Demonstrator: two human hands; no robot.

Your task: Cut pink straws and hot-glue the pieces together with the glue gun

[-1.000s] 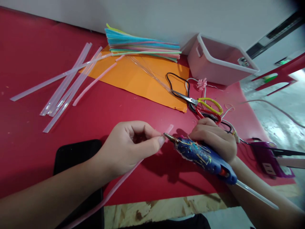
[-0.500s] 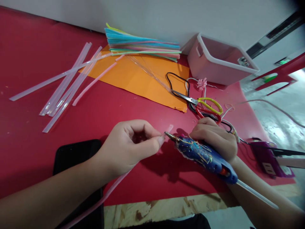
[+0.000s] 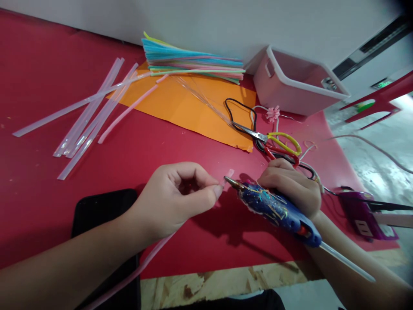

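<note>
Thumb and forefinger of my left hand [image 3: 183, 200] are pinched on a pink pipe cleaner [image 3: 146, 263]. Its short end pokes out past the fingertips, and its long tail runs back under my wrist and over a black phone [image 3: 105, 211]. My right hand [image 3: 292, 185] is wrapped round a blue hot glue gun [image 3: 274, 209], smeared with bits of dried glue. The gun's metal nozzle is right beside the pipe cleaner's end; whether they touch I cannot tell. A clear glue stick [image 3: 348, 261] juts from the gun's back.
Scissors [image 3: 284, 144] with yellow and red handles lie beyond my right hand, among cords. Several clear glue sticks [image 3: 93, 110] lie left. Bundled pipe cleaners [image 3: 193, 60] rest by orange paper [image 3: 193, 107]. A pink bin [image 3: 284, 92] stands behind; a purple power strip [image 3: 364, 213] is at right.
The glue gun's nozzle has shifted very slightly right, away from my left fingertips. My left hand has barely moved and keeps its pinch on the pipe cleaner.
</note>
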